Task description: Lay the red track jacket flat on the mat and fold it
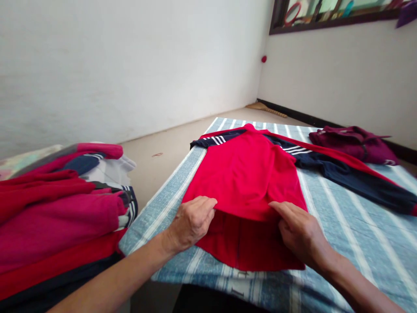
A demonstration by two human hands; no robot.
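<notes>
A red jacket (241, 174) with navy sleeves and white stripes lies spread out, its hem toward me. My left hand (195, 217) pinches the upper layer of the hem near its left side. Farther right along the same hem, my right hand (298, 228) grips it with fingers closed. Between the hands the upper layer is lifted, and the inside of the lower layer shows. One sleeve (345, 174) stretches out to the right; the other, at the left, is mostly folded out of sight. Both thumbs are partly hidden.
The jacket rests on a blue and white striped cloth (345, 226) covering a raised surface. A folded maroon garment (355, 143) lies at the back right. To the left is a heap of clothes (58, 217). White walls (130, 65) stand behind; a broom-like object (265, 108) lies in the corner.
</notes>
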